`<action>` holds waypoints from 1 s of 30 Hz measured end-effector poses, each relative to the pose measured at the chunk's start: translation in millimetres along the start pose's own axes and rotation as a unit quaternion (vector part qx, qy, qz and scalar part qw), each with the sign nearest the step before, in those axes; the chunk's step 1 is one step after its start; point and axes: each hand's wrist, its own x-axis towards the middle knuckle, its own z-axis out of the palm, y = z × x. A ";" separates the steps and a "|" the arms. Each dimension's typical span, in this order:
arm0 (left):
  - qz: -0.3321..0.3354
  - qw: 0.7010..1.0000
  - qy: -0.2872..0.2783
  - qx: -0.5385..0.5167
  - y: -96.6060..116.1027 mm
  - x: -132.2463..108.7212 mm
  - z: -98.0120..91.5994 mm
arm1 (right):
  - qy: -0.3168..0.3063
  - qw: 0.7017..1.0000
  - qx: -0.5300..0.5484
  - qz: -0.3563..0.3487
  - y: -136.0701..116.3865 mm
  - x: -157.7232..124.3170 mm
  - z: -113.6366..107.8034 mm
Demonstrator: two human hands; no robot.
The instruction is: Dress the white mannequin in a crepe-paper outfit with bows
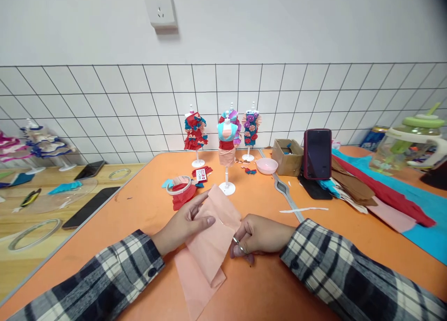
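A folded sheet of light pink crepe paper (213, 223) is pinched in my left hand (195, 223), thumb on top. Its lower end hangs down over another pink piece (190, 274) on the orange table. At the sheet's right edge, my right hand (254, 235) is closed around small metal scissors (238, 241), of which a shiny handle shows; the blades are mostly hidden by the paper and fingers. Just beyond the hands stands a small dress form (226, 146) with a blue, red and pink outfit. A roll of clear tape (179, 186) lies on red scraps (183, 197) to the left.
More dressed forms (195, 132) stand at the back. To the right are a pink bowl (267, 165), a cardboard box (288, 156), an upright phone (317, 153), coloured paper strips (384, 186) and a clear jug (401, 149). A wooden table (31, 265) adjoins on the left.
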 end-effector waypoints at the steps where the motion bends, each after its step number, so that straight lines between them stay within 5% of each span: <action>1: 0.001 1.000 0.000 0.002 -0.1 0.3 -0.3 | 0.001 1.000 -0.002 -0.002 1.0 0.5 -0.2; 17: 0.052 0.998 0.002 0.040 4.5 -3.7 -2.1 | -0.101 0.994 0.037 -0.034 -2.9 -10.5 -6.9; 25: 0.078 0.979 0.035 0.186 9.9 -1.6 -7.9 | -0.216 0.971 0.101 -0.010 -8.2 -15.5 -5.7; 30: 0.090 0.975 0.017 0.204 8.7 1.3 -10.3 | -0.192 0.978 0.083 -0.008 -11.8 -19.2 -5.7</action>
